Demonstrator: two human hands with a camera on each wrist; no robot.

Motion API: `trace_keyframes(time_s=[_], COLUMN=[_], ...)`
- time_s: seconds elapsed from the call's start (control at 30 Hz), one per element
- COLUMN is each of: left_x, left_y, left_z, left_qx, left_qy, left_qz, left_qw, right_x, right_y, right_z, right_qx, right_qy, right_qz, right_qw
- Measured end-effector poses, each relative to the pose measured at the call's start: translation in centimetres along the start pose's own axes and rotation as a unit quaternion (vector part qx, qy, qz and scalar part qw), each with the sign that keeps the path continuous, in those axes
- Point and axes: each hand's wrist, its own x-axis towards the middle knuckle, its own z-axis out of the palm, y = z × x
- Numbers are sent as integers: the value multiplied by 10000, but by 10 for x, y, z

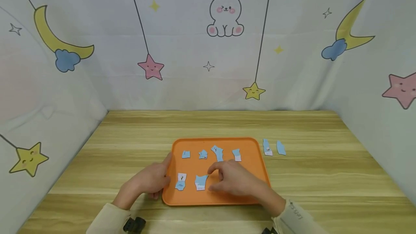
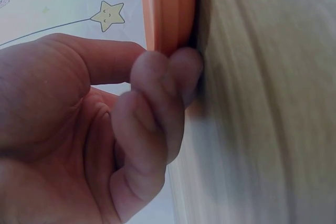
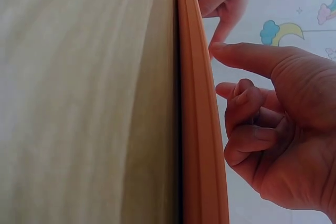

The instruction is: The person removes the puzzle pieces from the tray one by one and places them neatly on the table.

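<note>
Head view: an orange tray (image 1: 251, 152) lay on a wood-grain table (image 1: 136, 133) before a white curtain (image 1: 182, 93) printed with stars, moons and a rabbit. Inside were six small blue-and-white paper pieces: four in a back row and two in front, namely a narrow piece (image 1: 181, 182) and, to its right, a broader piece (image 1: 201, 182). Two loose pieces (image 1: 267, 148) lay on the table beside the tray's right edge. The left hand (image 1: 151, 179) pinched the tray's left rim. The right hand (image 1: 235, 178) hovered over the tray, thumb and index finger parted, gripping nothing; its index fingertip perhaps touched the broader piece's corner, though contact was unclear.
</note>
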Motion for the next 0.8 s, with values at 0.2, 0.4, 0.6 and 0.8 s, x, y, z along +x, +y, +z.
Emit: trace_keyframes(time_s=[0.2,0.4,0.6,0.8], left_x=[0,2,2,0], left_y=[0,-3,-2,0], left_z=[0,-2,0,1], left_qx=[21,47,44,77], left_qy=[33,-127,-2,100], left_qz=[-10,134,64,4], left_qw=[10000,9998,10000,9999], right_x=[2,4,6,9], right_y=[-4,-7,-9,-11], right_z=[6,8,10,12], right_qx=[-18,-179,-315,-549], right_qy=[136,149,116,130], right_qz=[-92,-38,42,93], right_qw=[9999,9997,9994,9984])
